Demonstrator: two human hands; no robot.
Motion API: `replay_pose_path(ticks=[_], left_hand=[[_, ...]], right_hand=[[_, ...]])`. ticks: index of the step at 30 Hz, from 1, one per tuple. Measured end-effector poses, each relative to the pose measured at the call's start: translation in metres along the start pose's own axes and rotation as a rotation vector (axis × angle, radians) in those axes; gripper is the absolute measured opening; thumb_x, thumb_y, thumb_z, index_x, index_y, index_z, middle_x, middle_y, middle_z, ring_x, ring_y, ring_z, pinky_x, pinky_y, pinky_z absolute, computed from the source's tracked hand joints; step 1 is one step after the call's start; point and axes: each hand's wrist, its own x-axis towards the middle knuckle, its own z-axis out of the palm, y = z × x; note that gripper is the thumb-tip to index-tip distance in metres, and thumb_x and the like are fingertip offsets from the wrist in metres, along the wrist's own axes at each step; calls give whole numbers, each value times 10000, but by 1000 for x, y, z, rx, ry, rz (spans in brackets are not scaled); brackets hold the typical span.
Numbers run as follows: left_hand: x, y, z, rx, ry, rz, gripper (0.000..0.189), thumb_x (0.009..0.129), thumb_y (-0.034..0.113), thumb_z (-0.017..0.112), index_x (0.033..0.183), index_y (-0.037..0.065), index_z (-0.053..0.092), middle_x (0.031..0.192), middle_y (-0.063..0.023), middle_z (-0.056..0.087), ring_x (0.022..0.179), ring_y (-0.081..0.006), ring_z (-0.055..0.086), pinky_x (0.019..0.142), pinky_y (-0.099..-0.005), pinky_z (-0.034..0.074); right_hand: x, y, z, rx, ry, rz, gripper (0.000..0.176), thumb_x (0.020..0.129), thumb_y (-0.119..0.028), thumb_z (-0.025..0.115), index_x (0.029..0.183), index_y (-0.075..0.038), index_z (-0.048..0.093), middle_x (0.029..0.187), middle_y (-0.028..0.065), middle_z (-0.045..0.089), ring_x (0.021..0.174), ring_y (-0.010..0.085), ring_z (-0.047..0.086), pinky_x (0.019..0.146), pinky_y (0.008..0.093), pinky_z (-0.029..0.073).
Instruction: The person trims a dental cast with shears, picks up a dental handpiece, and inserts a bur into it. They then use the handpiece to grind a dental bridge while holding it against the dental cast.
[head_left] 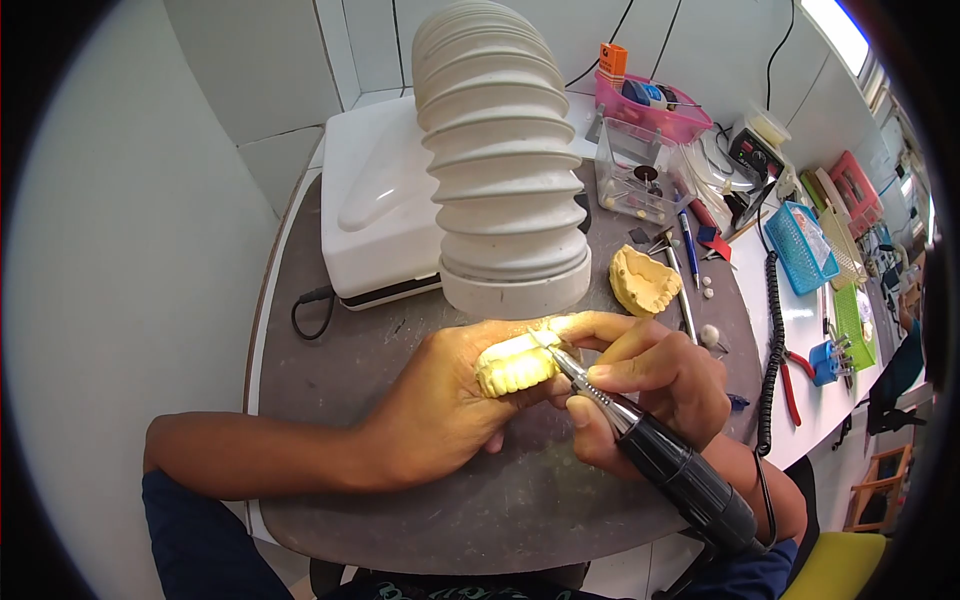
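Dental cast [515, 366] pinched in left hand [440, 405] — right hand [655, 385] fingers clamped round handpiece [660, 455], tip touching cast.

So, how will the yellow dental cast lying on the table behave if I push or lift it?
The yellow cast looks like rigid plaster, so it is probably stiff and heavy for its size. Its thin tooth edges may chip if knocked. It rests broadly on the table, so it would likely slide, not roll.
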Motion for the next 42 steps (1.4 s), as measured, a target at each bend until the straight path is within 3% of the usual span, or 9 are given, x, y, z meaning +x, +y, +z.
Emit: replay_pose_path(ticks=[22,25,27,40,42], left_hand=[[0,0,1,-34,-1,-5,342,940,234,675,1173,-13,637,822,-4,661,567,-36,542,476,-206,450],[1,-2,-1,-17,-11,-13,349,940,247,675,1171,-12,637,827,-6,664,566,-38,543,476,-209,451],[1,1,0,-19,-19,-10,352,940,252,674,1172,-11,637,827,-6,665,567,-38,544,476,-210,450],[2,-1,-1,-18,-24,14,338,947,232,664,1178,-12,632,847,-13,677,568,-36,542,474,-205,446],[1,0,1,-31,-22,17,331,948,230,662,1170,-14,633,848,-15,678,563,-34,540,473,-203,444]], right_hand=[[-2,0,1,-18,5,44,285,760,36,720,958,33,515,786,148,604,808,341,718,802,458,596],[-1,0,3,-18,3,20,286,759,38,722,953,36,512,785,149,602,820,349,720,792,443,601],[-2,1,9,-40,168,70,279,662,-1,808,841,-1,594,701,111,633,709,267,724,677,339,602],[-3,2,8,-25,152,69,278,655,0,795,833,-3,582,699,126,640,710,272,728,664,334,599],[-5,1,9,-7,189,150,280,647,4,793,831,0,581,698,130,639,713,274,728,664,336,600]])
